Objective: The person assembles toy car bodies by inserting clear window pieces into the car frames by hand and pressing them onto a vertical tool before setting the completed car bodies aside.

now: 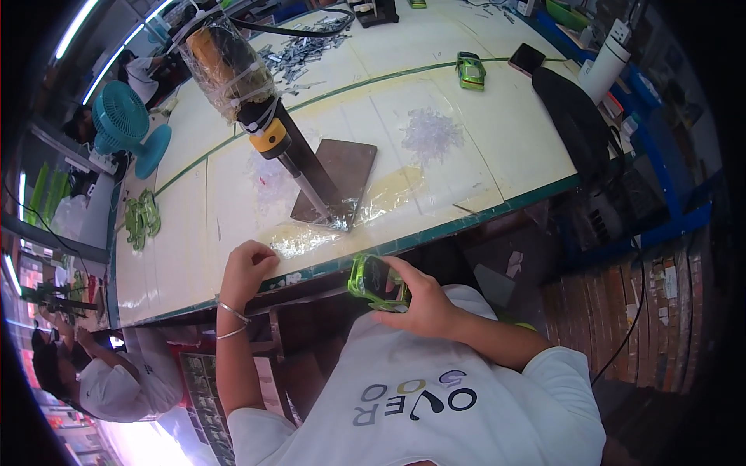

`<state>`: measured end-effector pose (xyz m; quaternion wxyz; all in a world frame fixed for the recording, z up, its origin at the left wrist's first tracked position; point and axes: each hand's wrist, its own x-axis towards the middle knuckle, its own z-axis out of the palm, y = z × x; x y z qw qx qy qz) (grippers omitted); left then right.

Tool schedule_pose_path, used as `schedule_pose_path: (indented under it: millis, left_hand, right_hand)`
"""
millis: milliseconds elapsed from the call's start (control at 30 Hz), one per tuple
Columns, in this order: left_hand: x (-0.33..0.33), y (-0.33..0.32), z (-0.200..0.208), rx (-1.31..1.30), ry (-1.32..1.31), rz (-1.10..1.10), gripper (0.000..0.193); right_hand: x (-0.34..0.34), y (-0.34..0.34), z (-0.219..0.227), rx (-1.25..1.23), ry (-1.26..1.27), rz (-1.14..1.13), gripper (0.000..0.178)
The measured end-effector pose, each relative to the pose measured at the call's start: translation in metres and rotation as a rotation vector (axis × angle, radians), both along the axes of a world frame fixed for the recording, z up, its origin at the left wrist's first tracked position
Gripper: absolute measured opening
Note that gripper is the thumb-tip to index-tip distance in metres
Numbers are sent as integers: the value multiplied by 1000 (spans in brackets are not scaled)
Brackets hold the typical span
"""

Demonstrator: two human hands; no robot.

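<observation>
My right hand (425,301) grips a green toy car body (376,281) with dark windows, just off the table's front edge and close to my shirt. My left hand (249,268) rests at the front edge of the table, fingers curled together; whatever they pinch, if anything, is hidden. Beyond it stands a bench-mounted tool (272,140) with a yellow collar and a metal shaft, its tip over a brown base plate (353,163). Loose clear plastic pieces (432,136) lie in a heap past the plate.
A finished-looking green toy car (471,71) sits farther back, near a phone (527,58). Green parts (143,219) lie at the left, below a teal fan (124,120). Grey strips (303,56) are piled behind the tool. A co-worker (116,377) sits at the left.
</observation>
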<state>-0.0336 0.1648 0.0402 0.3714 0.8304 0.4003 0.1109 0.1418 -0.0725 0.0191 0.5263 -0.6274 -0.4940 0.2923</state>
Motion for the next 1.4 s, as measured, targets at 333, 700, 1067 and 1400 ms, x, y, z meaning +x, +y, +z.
schedule_pose_path:
  millis: [333, 700, 1067, 1400]
  left_hand:
    - [9, -48, 19, -308, -246, 43, 9]
    - [39, -126, 29, 30, -710, -284, 25]
    - [40, -127, 17, 364, -593, -328, 32]
    - [32, -120, 11, 726, -451, -530, 29]
  right_hand:
    - [11, -4, 3, -6, 16, -17, 71]
    - [5, -2, 8, 70, -145, -26, 71]
    - [10, -5, 8, 125, -239, -55, 67]
    - [5, -5, 5, 67, -235, -30, 64]
